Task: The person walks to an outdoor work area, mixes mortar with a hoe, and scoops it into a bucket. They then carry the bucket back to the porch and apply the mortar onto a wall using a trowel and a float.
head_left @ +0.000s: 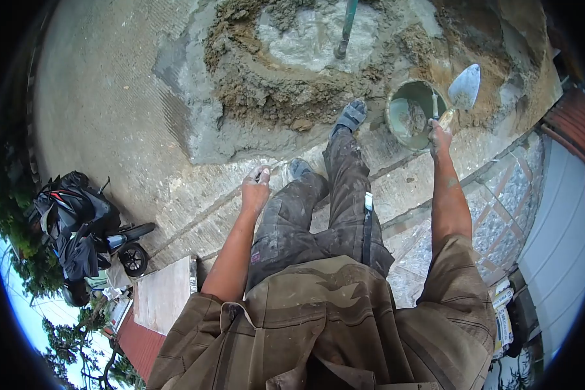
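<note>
My right hand [441, 136] is closed around the handle of a trowel [465, 88]. Its pointed metal blade is smeared with grey and points away from me. Beside that hand stands a bucket [392, 120] with greyish residue inside, and the trowel handle overlaps its right rim. My left hand [257, 181] hangs over the concrete near my left leg, its fingers curled and dusty, with nothing visible in them. A ring of wet mortar mix [292, 97] lies on the ground ahead, around a pale watery pool [312, 42].
A green pole-like handle [348, 29] stands in the pool. To the left a motorcycle [91, 227] is parked, near a pale board [164, 296]. Stone-patterned paving [494, 205] and a white corrugated surface [556, 227] lie on the right. My feet are at the mortar's near edge.
</note>
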Demonstrator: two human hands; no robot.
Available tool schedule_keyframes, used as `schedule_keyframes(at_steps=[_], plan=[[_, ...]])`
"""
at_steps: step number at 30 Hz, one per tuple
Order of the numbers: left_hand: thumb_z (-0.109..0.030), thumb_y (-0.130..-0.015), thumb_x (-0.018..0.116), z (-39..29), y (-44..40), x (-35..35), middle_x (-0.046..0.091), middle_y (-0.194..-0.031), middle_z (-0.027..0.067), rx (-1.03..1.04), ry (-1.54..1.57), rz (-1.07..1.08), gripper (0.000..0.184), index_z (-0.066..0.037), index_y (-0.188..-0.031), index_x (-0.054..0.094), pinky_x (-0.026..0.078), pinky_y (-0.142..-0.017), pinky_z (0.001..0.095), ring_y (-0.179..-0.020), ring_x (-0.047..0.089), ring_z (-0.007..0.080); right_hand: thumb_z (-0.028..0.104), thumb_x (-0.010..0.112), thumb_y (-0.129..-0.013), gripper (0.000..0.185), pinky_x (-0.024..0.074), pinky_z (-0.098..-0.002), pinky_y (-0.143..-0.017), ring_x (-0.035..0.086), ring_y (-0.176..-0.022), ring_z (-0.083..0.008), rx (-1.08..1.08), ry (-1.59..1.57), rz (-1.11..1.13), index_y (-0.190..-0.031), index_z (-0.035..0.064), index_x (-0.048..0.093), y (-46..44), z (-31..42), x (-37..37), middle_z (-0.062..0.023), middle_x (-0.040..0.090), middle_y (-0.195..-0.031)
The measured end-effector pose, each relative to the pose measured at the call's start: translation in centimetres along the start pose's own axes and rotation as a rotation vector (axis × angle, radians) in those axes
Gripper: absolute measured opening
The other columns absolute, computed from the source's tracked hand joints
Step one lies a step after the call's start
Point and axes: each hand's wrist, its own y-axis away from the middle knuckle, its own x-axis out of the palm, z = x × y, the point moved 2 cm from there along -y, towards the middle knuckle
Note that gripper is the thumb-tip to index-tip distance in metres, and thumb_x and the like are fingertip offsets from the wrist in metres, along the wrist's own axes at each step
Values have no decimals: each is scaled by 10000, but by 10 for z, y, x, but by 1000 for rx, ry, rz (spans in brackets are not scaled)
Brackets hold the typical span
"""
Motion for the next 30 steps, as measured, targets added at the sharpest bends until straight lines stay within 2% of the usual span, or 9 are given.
schedule_keyframes(at_steps=[3,6,9,12,15,20,23,26,30], plan=[[-316,-928,561,-21,-11,17,612,-980,89,109,-126,74,377,-8,-1144,583,536,-665,291,-853,588,156,107,683,-758,221,453,-274,-576,584,-641,-152,202,-35,-149,-922,-10,594,12,-26,-21,-56,626,-774],[-323,-927,565,-90,3,34,614,-1003,103,-45,-57,127,391,12,-1129,582,534,-679,303,-906,596,169,95,689,-744,221,449,-273,-561,586,-644,-153,191,-71,-280,-909,-20,599,7,-49,-62,-64,623,-757],[-336,-926,569,-108,-10,36,612,-1014,112,-54,-84,150,406,29,-1103,580,533,-683,306,-931,603,189,45,687,-730,365,484,-287,-604,605,-669,-160,259,-109,-278,-1051,-42,537,13,-33,-97,-75,636,-823],[-340,-926,571,-134,-31,52,610,-1018,111,-63,-124,140,402,24,-1098,575,532,-684,305,-930,604,197,46,683,-738,272,476,-287,-588,603,-657,-160,333,-311,-295,-979,-8,570,12,-62,-108,-83,647,-837],[-325,-932,567,-152,-47,67,608,-1006,103,-55,-169,165,373,10,-1098,573,530,-687,307,-926,605,197,64,696,-755,210,471,-291,-580,596,-648,-154,545,-343,-189,-920,19,573,28,-70,-99,-98,651,-816],[-308,-936,563,-207,-71,103,616,-983,85,69,-252,244,359,8,-1107,574,525,-698,304,-911,613,191,223,685,-822,188,407,-262,-431,549,-549,-123,629,-279,-286,-869,62,601,45,-96,-83,-36,596,-682],[-278,-933,573,-256,-108,118,612,-974,68,261,-308,236,344,5,-1129,575,514,-699,282,-870,589,152,279,638,-870,214,329,-219,-353,457,-455,-88,675,-248,-393,-782,105,548,49,-124,-92,-2,513,-609],[-250,-935,572,-365,-127,144,609,-1009,62,481,-169,143,345,4,-1167,560,496,-685,256,-825,565,118,287,642,-872,241,329,-252,-357,426,-428,-115,646,-498,-467,-806,95,511,49,-166,-102,0,483,-613],[-393,-888,616,-535,-169,158,529,-1227,213,1072,-393,-180,618,19,-1313,440,518,-856,331,-1121,546,244,310,587,-902,236,360,-246,-412,493,-519,-127,756,-486,-432,-848,83,552,56,-224,-119,-5,513,-658]])
